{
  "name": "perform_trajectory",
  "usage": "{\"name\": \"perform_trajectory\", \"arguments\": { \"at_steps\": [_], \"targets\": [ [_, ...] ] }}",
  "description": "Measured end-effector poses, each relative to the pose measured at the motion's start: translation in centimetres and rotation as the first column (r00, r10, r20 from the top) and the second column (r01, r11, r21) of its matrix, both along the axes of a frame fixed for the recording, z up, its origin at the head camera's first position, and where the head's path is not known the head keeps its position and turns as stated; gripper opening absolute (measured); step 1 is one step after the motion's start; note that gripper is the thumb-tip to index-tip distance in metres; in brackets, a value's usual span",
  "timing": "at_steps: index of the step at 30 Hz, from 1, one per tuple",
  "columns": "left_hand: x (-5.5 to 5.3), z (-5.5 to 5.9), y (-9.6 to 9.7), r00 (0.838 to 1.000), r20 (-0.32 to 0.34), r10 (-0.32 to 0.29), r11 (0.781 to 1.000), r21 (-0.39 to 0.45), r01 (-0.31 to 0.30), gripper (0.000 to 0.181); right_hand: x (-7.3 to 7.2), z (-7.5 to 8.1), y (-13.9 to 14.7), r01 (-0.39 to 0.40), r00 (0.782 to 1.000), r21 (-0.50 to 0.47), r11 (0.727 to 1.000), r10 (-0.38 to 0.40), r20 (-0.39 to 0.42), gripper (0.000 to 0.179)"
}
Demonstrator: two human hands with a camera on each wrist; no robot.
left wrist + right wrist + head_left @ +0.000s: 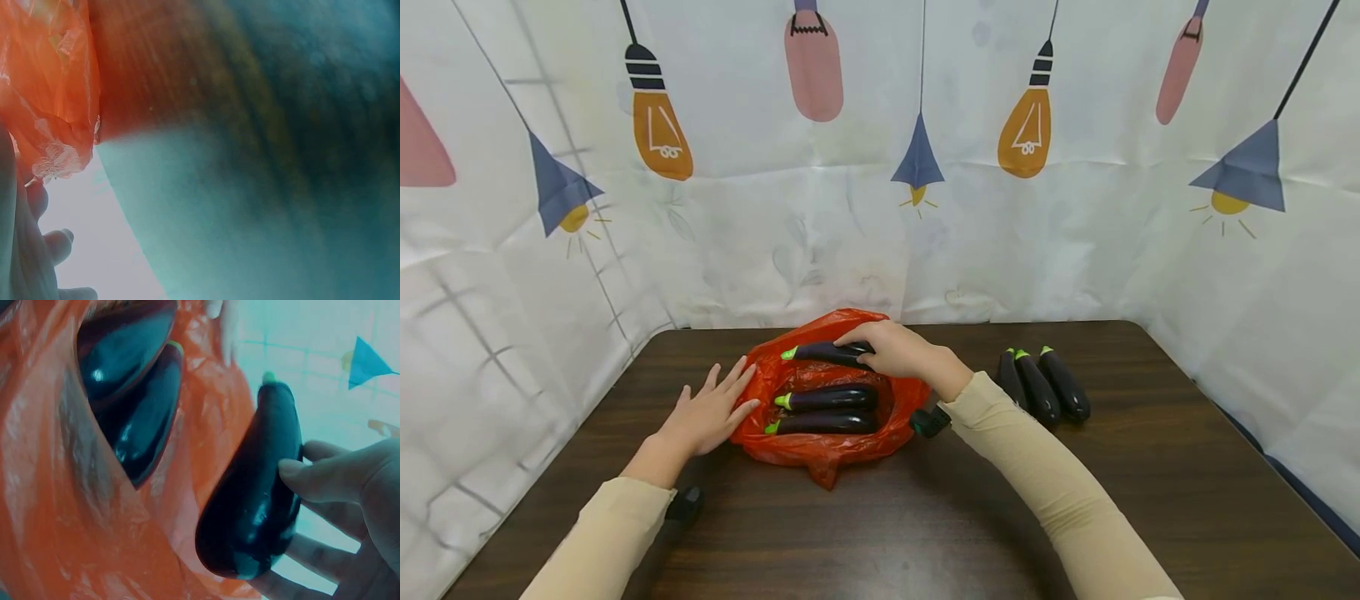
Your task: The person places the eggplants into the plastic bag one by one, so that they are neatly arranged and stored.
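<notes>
My right hand (898,348) grips a dark eggplant (823,353) with a green stem end, over the far side of an open red plastic bag (823,451). In the right wrist view the thumb and fingers hold this eggplant (256,487) from one side. Two more eggplants, a far one (838,397) and a near one (827,422), lie side by side in the bag, stems to the left. Fingers spread, my left hand (706,417) touches the bag's left edge. The left wrist view shows part of that hand beside the red plastic (50,87).
Three eggplants (1037,387) lie together on the brown wooden table (820,542), right of the bag and beyond my right forearm. A white cloth (737,250) printed with lamps and bulbs hangs behind the table and along its sides.
</notes>
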State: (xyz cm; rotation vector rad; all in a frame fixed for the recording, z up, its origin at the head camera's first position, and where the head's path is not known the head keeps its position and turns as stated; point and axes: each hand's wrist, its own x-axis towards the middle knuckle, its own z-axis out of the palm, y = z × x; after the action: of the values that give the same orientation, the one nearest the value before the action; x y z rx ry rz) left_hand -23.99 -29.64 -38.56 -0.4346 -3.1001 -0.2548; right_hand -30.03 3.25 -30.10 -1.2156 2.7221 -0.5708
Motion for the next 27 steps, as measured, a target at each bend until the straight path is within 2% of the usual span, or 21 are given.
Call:
{"name": "perform_trajectory", "arguments": {
  "at_steps": [11, 17, 27],
  "targets": [
    [-0.1, 0.0, 0.1, 1.0, 0.0, -0.005, 1.0, -0.003, 0.005, 0.076, -0.9, -0.5, -1.5, 0.014, 0.995, 0.064, 0.998, -0.02, 0.095, 0.044],
    [-0.2, 0.1, 0.3, 1.0, 0.004, -0.005, 1.0, 0.001, 0.005, 0.076, -1.2, -0.9, -2.3, 0.013, 0.998, 0.085, 0.996, -0.018, 0.059, 0.043],
    [0.0, 0.0, 0.1, 1.0, 0.01, -0.007, 1.0, -0.006, 0.007, 0.077, -1.9, -1.7, -3.1, 0.001, 0.999, 0.147, 0.989, -0.008, 0.052, 0.043]
  ]
}}
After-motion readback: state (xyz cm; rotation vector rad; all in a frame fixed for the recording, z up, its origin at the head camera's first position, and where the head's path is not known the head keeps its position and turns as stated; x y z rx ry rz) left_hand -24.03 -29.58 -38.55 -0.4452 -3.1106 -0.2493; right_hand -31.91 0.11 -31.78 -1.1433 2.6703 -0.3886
